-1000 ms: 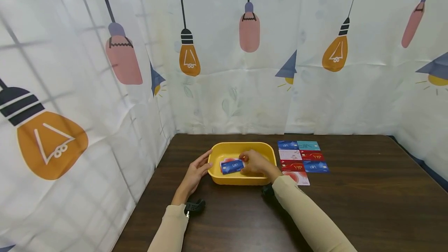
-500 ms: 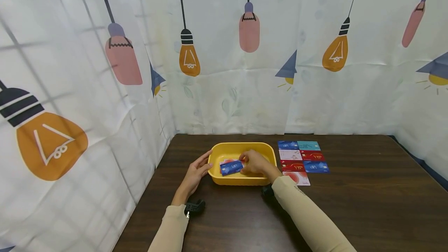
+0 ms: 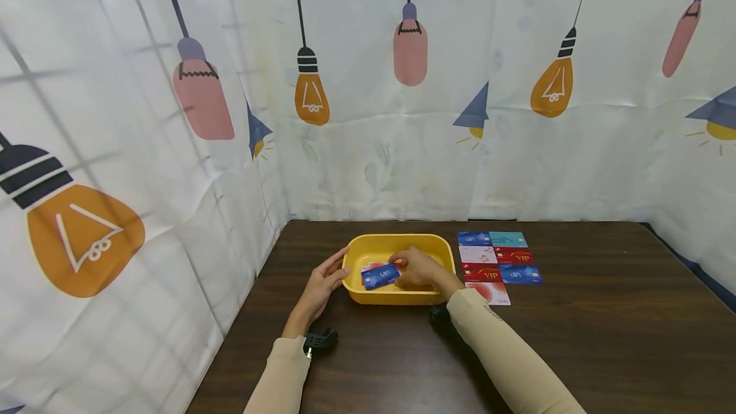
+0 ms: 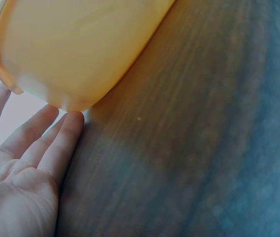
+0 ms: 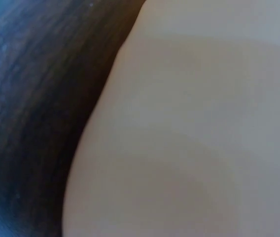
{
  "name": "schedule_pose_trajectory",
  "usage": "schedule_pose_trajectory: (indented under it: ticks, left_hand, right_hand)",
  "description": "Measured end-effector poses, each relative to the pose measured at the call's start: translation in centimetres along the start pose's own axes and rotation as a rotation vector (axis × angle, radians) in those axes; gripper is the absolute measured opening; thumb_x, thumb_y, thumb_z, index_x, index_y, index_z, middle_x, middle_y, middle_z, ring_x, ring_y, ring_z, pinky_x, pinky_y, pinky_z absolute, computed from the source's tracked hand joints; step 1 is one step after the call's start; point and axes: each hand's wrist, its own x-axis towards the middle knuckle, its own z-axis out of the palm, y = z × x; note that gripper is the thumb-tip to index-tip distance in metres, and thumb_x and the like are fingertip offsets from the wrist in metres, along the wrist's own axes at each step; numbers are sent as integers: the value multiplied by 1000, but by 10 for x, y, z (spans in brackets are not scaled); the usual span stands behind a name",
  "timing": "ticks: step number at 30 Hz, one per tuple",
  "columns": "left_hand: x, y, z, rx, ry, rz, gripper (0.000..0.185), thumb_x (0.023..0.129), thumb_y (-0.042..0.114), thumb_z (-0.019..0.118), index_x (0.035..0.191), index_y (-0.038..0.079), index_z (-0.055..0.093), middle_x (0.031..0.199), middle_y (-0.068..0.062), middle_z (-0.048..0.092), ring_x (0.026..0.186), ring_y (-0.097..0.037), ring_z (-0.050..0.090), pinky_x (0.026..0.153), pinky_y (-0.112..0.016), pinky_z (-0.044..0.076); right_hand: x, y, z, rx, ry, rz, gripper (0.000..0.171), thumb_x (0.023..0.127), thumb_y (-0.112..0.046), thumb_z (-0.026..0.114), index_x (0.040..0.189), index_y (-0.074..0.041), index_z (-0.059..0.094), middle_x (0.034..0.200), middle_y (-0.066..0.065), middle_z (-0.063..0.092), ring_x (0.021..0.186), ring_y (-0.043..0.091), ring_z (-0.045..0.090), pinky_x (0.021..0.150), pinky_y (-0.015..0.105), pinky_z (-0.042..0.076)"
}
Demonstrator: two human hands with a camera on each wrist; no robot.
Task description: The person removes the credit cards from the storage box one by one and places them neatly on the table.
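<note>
A yellow plastic bin (image 3: pixel 397 298) stands on the dark wooden table. Inside it lies a small pile of cards, with a blue VIP card (image 3: pixel 379 276) on top and red and pale edges showing below. My right hand (image 3: pixel 422 268) reaches into the bin and pinches the blue card at its right end; the fingertips are partly hidden. With straight fingers, my left hand (image 3: pixel 321 285) touches the bin's left end. In the left wrist view, the fingertips (image 4: pixel 71 121) rest against the bin's outer wall (image 4: pixel 86 54).
Right of the bin, several cards lie flat in two columns, among them a teal card (image 3: pixel 507 239), a red VIP card (image 3: pixel 480 272) and a pink-and-white card (image 3: pixel 489 293). A white curtain (image 3: pixel 356 165) printed with lamps hangs behind the table (image 3: pixel 604 312).
The blue card has turned slightly inside the bin, its right end tilting up a little. My right fingers have shifted slightly; the left hand stays at the bin's end.
</note>
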Motion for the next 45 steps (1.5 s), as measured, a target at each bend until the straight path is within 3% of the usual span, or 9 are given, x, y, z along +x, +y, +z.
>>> schedule_pose_trajectory:
  ticks: [23,30,37,45]
  left_hand:
    - [-2,2,-1,14,-17,-7,55,103,18,62,155,20,46,161,-13,43,147,-34,44,112,-43,48]
    - [-2,3,0,17,-17,-2,55,102,19,62,155,20,46,162,-12,42,148,-33,43,112,-43,48]
    - [-2,4,1,19,-11,1,55,103,18,62,155,20,46,162,-12,42,148,-33,43,113,-45,47]
    - [-2,4,1,14,-14,-4,55,103,18,61,156,19,45,163,-11,40,149,-32,41,114,-45,45]
  right_hand:
    - [-2,-1,-3,9,59,-5,42,78,-18,89,115,-13,70,106,8,65,97,24,57,102,45,52]
    - [-3,-2,-4,18,104,-30,45,75,-21,92,112,-8,70,97,6,68,89,20,59,91,39,54]
    - [-2,-2,-6,54,144,-49,50,77,-20,90,119,-5,68,91,3,68,79,16,59,78,30,54]
    - [-2,-1,-7,188,177,-47,51,82,-9,85,129,-6,65,92,6,66,76,19,59,65,26,53]
